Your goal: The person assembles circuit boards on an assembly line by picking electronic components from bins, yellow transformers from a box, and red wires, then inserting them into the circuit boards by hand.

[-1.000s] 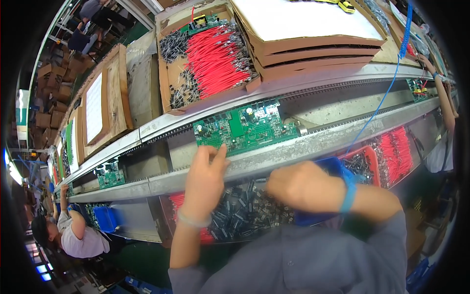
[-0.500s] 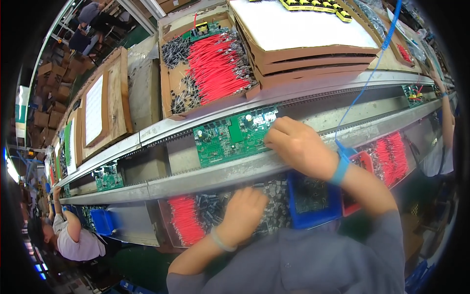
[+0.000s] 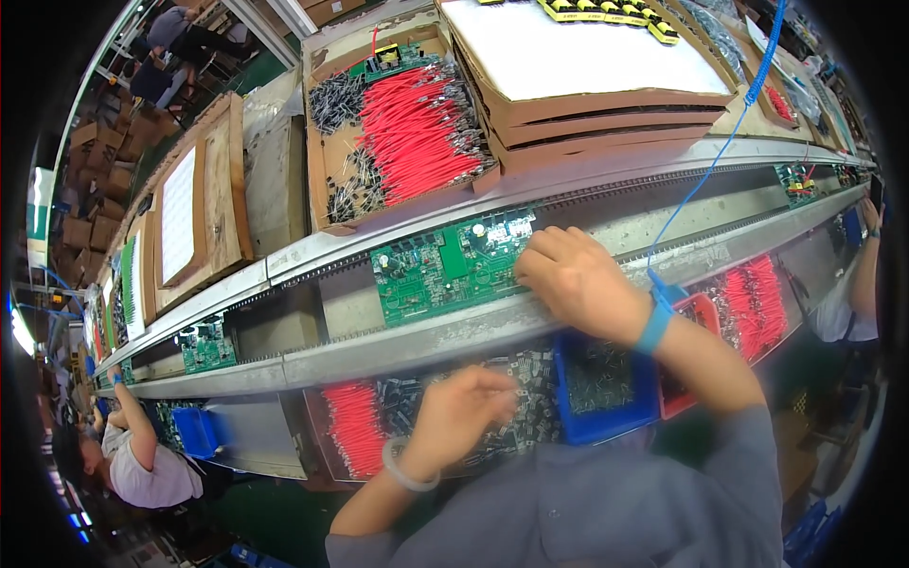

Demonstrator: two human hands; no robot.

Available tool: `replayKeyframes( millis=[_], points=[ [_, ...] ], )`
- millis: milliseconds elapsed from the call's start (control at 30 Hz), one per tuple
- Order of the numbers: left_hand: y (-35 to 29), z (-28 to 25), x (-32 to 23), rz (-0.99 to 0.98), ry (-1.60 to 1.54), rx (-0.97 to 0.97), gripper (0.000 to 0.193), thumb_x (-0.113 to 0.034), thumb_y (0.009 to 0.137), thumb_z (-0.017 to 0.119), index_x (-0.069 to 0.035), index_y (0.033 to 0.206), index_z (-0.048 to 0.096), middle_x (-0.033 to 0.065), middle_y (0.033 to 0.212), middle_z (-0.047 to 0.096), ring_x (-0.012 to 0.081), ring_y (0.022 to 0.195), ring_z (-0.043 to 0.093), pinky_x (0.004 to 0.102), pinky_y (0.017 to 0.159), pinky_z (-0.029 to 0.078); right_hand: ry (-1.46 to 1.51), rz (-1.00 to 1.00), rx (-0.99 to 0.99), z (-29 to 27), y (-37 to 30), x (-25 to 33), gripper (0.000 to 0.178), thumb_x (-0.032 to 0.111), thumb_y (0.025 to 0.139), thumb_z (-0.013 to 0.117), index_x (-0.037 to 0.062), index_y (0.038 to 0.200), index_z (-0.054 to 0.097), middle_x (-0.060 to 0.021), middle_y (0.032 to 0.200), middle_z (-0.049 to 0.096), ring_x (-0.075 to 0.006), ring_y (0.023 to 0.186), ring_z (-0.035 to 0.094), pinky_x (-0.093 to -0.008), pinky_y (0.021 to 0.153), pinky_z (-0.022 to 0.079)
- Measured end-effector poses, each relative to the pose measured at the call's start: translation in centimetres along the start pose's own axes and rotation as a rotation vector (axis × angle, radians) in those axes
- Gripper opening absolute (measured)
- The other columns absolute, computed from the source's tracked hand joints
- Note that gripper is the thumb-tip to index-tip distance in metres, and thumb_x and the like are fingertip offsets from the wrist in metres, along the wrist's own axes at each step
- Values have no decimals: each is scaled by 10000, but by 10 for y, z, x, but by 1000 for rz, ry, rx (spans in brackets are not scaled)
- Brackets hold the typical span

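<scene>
Green printed circuit board (image 3: 450,260) is seated between the metal rails (image 3: 331,358) of the line, right in front of the person, and it's already pretty populated: a round white-topped capacitor (image 3: 478,230) can be seen near the far edge, plus loads of small parts. Some patches at the near left look bare, so I'd call it partway done, though which spots are left can't be made out at this size.

The right hand (image 3: 576,284) is placed at the board's right end, fingers curled and tips bunched; whether a part is pinched in there can't be told, since the view is blocked by the hand itself. The left hand (image 3: 459,414) is held well apart from it, over the loose dark components (image 3: 530,402), and it's blurred, so whether anything is gripped can't be told either.

Stock isn't close to used up btw: red wire leads (image 3: 352,426) are heaped at the left, and more small parts are kept in a blue bin (image 3: 615,429). Across the rails, a board with a yellow transformer (image 3: 386,59) and a red lead is propped in the cardboard box (image 3: 327,144); neither can be spotted on the one being worked on, so those could be left to do, imo
</scene>
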State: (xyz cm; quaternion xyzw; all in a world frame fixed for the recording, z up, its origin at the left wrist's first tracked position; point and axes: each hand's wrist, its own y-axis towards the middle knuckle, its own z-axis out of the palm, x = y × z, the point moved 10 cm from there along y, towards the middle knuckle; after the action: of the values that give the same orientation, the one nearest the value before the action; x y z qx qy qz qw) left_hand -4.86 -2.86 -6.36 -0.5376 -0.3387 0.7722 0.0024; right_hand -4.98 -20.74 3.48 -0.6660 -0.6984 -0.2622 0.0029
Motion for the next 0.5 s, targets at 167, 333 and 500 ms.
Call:
replayKeyframes(
  millis=[167, 333, 500],
  points=[
    [-6, -2, -30, 238, 112, 29, 239, 85, 973, 618, 66, 1202, 684, 144, 1105, 697, 193, 943, 729, 287, 844, 606, 36, -20, -39, -2, -1, -1, 116, 58, 793, 688, 67, 877, 608, -91, 844, 563, -295, 806, 579, -409, 706, 452],
    [-11, -19, -60, 453, 323, -135, 258, 41, 916, 700, -5, 1167, 738, 127, 954, 753, 181, 769, 719, 277, 688, 561, -38, -122, -37, 9, -2, 10, 120, 66, 755, 635, 62, 867, 593, -90, 846, 557, -277, 818, 574, -396, 722, 456],
    [-11, -20, -111, 714, 733, -244, 234, 21, 886, 732, -8, 1117, 756, 146, 875, 715, 253, 692, 674, 334, 642, 525, -87, -134, -6, 6, -2, 15, 107, 87, 758, 622, 65, 857, 589, -91, 842, 552, -273, 818, 573, -377, 717, 453]
  ],
)
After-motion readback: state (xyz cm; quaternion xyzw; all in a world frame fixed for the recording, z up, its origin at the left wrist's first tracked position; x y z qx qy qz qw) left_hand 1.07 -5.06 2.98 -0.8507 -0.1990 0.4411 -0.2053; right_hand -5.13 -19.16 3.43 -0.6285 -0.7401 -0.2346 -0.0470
